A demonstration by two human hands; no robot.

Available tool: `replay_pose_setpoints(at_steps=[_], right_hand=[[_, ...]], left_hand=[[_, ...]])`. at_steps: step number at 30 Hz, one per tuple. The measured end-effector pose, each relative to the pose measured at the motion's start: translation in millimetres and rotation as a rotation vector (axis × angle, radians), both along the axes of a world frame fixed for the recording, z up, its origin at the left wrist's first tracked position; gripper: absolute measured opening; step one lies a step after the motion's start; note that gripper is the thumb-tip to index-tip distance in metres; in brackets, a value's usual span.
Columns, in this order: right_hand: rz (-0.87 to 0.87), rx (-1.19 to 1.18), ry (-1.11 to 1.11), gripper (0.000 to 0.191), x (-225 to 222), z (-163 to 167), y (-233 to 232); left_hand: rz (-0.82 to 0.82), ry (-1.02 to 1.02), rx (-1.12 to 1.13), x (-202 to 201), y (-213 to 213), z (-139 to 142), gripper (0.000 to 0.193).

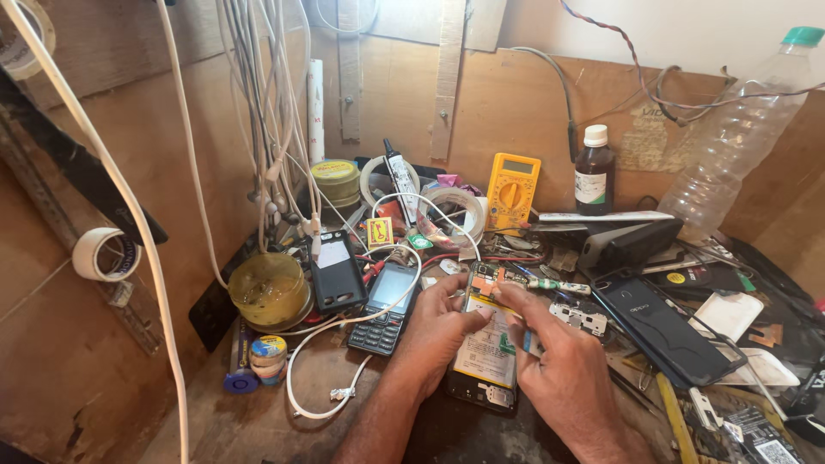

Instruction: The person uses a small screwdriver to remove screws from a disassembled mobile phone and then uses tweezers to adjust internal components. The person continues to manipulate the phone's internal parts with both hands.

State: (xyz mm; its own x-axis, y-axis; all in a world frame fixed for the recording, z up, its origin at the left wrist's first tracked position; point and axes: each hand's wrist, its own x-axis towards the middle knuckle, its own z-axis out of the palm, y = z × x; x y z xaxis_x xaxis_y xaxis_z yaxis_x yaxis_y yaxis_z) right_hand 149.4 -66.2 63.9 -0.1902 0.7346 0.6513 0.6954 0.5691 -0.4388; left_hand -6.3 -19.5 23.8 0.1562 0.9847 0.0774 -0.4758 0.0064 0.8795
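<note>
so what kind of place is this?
Probably a phone repair bench: both hands, left hand and right hand, work on an opened phone, with a yellow multimeter and keypad phone nearby.

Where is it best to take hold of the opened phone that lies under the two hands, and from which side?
Probably by its two long edges, from above. The opened phone lies flat with its battery and boards facing up, so those are better left untouched. The left hand and right hand already rest on it, one at each side.
</note>
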Motion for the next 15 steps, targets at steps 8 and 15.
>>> replay_pose_setpoints(at_steps=[8,15], right_hand=[[0.029,0.065,-0.175,0.059,-0.5,-1.3,-6.1],[-0.168,-0.106,0.131,0.036,0.6,0.8,-3.8]], left_hand=[[0.002,-0.003,0.038,-1.3,0.6,-0.6,0.056],[-0.001,-0.053,-0.02,-0.8,-1.8,2.7,0.056]])
